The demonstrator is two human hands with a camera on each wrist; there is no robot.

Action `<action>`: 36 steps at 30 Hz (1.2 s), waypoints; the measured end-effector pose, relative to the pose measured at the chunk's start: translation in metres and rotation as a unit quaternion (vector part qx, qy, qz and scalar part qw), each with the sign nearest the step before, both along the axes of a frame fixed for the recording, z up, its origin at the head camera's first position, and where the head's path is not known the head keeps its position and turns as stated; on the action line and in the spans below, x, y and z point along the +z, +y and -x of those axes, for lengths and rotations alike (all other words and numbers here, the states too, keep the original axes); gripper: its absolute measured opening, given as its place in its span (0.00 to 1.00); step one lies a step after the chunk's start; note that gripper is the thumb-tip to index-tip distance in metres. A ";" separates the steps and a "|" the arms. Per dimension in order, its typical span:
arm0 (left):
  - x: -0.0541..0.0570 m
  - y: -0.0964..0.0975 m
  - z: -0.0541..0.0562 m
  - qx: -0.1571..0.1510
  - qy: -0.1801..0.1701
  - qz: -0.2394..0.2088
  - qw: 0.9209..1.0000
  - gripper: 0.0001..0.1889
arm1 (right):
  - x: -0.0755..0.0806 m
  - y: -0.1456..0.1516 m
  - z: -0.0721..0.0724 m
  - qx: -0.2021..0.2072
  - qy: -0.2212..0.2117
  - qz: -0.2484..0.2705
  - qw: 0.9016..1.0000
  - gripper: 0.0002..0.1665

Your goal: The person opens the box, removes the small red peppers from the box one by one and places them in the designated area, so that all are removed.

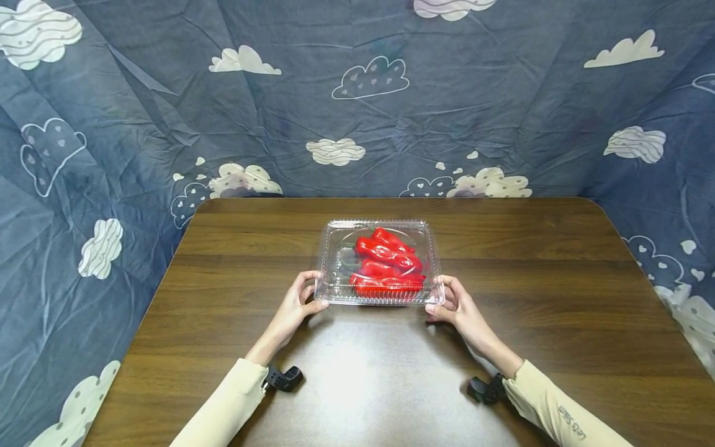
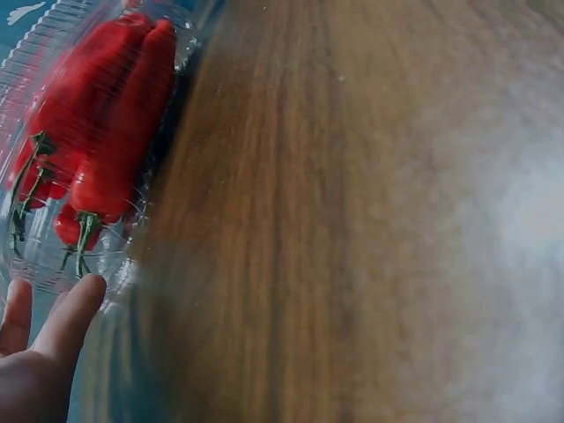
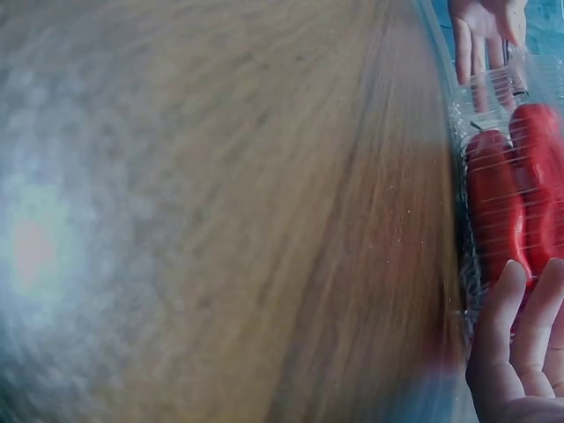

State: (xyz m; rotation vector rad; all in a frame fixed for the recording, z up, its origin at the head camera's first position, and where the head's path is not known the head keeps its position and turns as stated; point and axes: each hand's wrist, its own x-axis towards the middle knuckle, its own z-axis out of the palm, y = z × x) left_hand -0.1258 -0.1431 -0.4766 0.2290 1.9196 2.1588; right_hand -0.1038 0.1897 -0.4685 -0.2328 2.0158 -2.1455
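Observation:
A clear plastic clamshell container [image 1: 341, 292] with its lid down sits in the middle of the head view. Inside lie several long red peppers [image 1: 385, 254], their green stems [image 2: 86, 231] pointing toward the left hand's end. My left hand [image 1: 296, 307] grips the near left corner, thumb along the front edge and fingers at the side. At the near right corner my right hand [image 1: 455, 307] holds it the same way. The right wrist view shows the right fingers [image 3: 498, 313] against the ribbed wall, with the left hand at the far end.
The brown wooden table [image 1: 223, 248] extends on all sides of the container, with a bright glare spot in front. Behind and beside it hangs a dark blue curtain [image 1: 380, 124] with cloud prints. Black wrist bands [image 1: 285, 379] sit at both cuffs.

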 end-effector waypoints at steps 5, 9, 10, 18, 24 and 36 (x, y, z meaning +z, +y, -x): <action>0.000 0.002 -0.001 0.024 -0.003 0.003 1.000 0.26 | 0.000 0.001 0.000 0.001 -0.012 0.013 1.000 0.27; 0.000 0.003 -0.002 0.044 -0.002 0.008 0.999 0.23 | 0.000 0.002 0.000 0.002 -0.022 0.021 1.000 0.26; 0.000 0.004 -0.002 0.047 0.000 0.009 0.999 0.22 | 0.000 0.002 0.000 0.002 -0.022 0.021 1.000 0.25; 0.001 0.008 -0.003 0.081 0.017 0.022 0.996 0.17 | 0.001 0.001 -0.001 -0.010 -0.027 0.029 0.999 0.20; 0.006 0.014 -0.003 0.096 0.065 0.084 0.990 0.03 | 0.005 -0.001 0.000 -0.002 -0.012 0.024 1.000 0.11; 0.045 0.014 -0.011 0.060 0.085 0.181 0.978 0.05 | 0.010 0.002 0.002 0.030 0.005 0.001 1.000 0.12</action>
